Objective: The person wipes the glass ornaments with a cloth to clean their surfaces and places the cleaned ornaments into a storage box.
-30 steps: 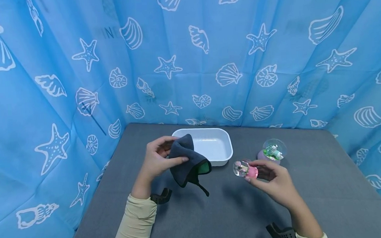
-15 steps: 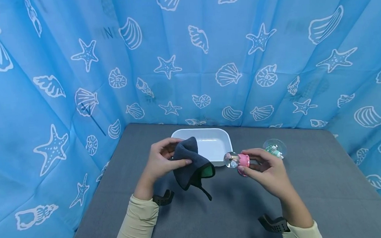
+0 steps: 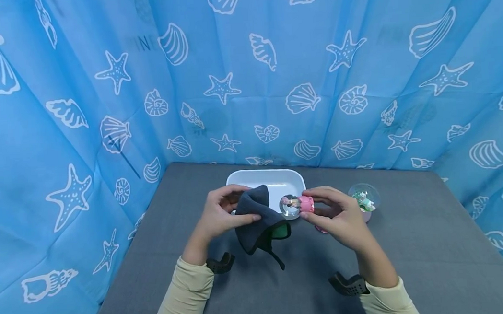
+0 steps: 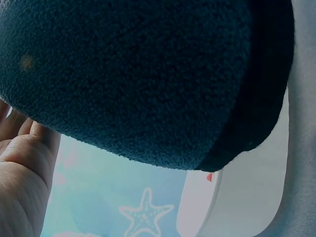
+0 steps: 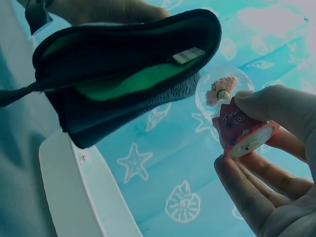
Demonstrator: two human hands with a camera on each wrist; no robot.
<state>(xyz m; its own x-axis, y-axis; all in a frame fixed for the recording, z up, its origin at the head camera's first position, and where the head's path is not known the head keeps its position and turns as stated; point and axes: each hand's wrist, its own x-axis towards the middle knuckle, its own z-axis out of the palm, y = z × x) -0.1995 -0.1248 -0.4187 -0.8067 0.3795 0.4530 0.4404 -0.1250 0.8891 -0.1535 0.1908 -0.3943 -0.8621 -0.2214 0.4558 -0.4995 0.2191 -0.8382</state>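
Observation:
My left hand (image 3: 222,216) pinches a dark grey-blue cloth (image 3: 257,219) between thumb and fingers. In the right wrist view the cloth (image 5: 123,94) is folded over, with a green inner side, black edging, a small white label and a strap. My right hand (image 3: 343,216) grips a small snow globe (image 3: 306,204) by its pink base. Its clear ball points left at the cloth, close beside it, with a pink-haired figure inside. Seen from the right wrist, thumb and fingertips hold the base (image 5: 242,128), which has lettering and a pale underside.
Behind both hands sits a white basin (image 3: 278,173) on the grey table (image 3: 268,295). Another snow globe (image 3: 365,198) stands right of it. A pink rim (image 3: 321,229) shows below my right hand, mostly hidden. A blue shell-patterned curtain (image 3: 247,80) surrounds the table.
My right hand has carried the pink snow globe leftward and slightly up, from near the other globe to beside the cloth. My left hand has shifted a little right with the cloth.

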